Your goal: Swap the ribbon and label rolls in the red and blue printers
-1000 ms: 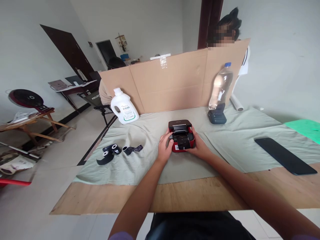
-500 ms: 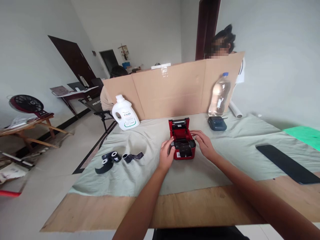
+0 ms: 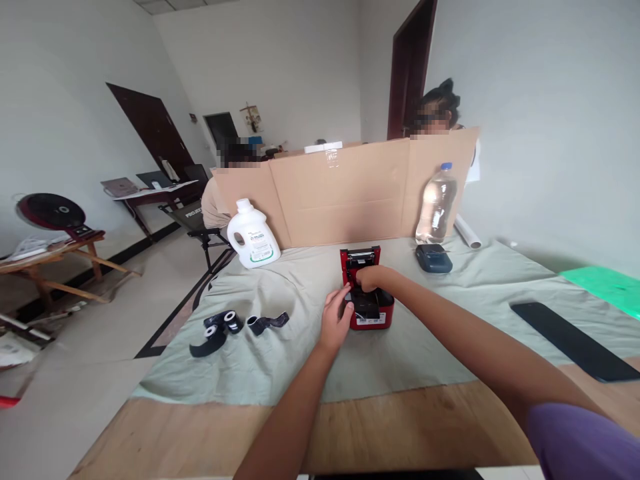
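Observation:
A small red and black device [image 3: 384, 319] stands on the pale green cloth with its lid raised. Black film hangs over its front. My left hand [image 3: 336, 319] rests against the device's left side, fingers extended and apart. Over the open compartment is my right hand [image 3: 369, 279], its fingers curled and pointing down inside; what they hold, if anything, is hidden. To the left on the cloth lie several black rolls [image 3: 233, 321] with white cores, and beside them a roll with a loose dark strip [image 3: 270, 323].
A cardboard screen [image 3: 345, 200] crosses the back, with two people behind it. In front stand a white jug [image 3: 255, 240], a water bottle [image 3: 437, 207] and a dark box-shaped item [image 3: 434, 259]. A black slab [image 3: 570, 339] lies right; a green item [image 3: 600, 287] sits behind it.
My right hand has left the device's right side and reached in over the open compartment, its fingers now curled. My left hand stays at the left side. The camera view has tilted up slightly.

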Demonstrator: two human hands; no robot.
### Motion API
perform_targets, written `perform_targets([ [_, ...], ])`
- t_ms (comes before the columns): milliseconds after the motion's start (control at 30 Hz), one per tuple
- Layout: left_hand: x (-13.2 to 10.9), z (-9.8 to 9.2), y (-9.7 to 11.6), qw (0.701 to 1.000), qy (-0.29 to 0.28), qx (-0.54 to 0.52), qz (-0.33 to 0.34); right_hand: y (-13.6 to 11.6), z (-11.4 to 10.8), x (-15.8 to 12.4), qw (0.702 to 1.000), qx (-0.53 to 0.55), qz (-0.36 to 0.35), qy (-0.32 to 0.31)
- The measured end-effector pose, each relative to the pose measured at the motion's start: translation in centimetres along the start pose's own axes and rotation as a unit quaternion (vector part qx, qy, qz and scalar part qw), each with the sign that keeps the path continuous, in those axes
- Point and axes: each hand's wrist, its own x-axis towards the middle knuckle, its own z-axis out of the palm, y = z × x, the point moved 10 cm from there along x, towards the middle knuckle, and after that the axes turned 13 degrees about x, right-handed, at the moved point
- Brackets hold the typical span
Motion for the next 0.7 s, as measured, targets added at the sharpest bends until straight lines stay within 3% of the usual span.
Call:
perform_targets([
  [233,0.3,-0.5,0.8,1.0,0.01,-0.003,0.023,0.4,-1.5,-2.2,0.997,-0.014,-0.064,0.039],
  [367,0.4,-0.8,0.7,1.0,0.011,0.0,0.004,-0.3,-5.0,-4.5,0.975,0.122,-0.144,0.119],
  [433,0.3,-0.9,0.6,1.0,0.013,-0.009,-0.006,-2.0,-6.4,-5.4,0.946,0.227,-0.18,0.148],
  [533,0.3,-1.0,0.8,1.0,0.016,-0.017,0.003,-6.5,-6.9,-4.7,0.898,0.358,-0.209,0.149],
  [700,0.3,-0.2,0.3,1.0,-0.004,0.01,0.013,-14.7,-4.9,1.9,0.868,0.412,-0.193,0.201],
])
